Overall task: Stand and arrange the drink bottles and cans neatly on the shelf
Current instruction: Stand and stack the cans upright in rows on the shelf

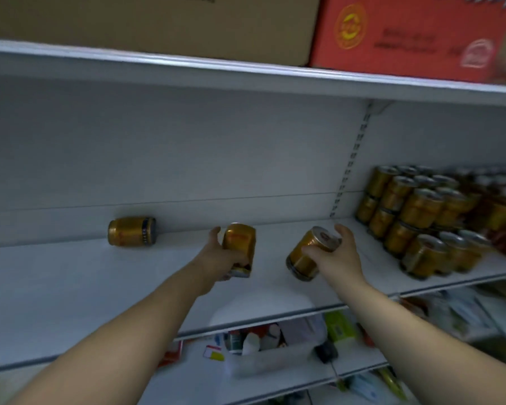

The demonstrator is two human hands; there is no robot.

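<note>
My left hand (pixel 221 255) grips a gold can (pixel 240 244) just above the white shelf (pixel 100 287), roughly at its middle. My right hand (pixel 338 255) holds a second gold can (pixel 307 255) by its top end, tilted, with its base low over the shelf. A third gold can (pixel 132 231) lies on its side at the back left, against the rear panel. Stacked gold cans (pixel 415 211) stand upright in rows at the right end of the shelf.
A brown carton (pixel 158 21) and a red carton (pixel 406 33) sit on the shelf above. Lower shelves hold mixed packets and a white bin (pixel 275 358). A slotted upright (pixel 351 162) divides the rear panel.
</note>
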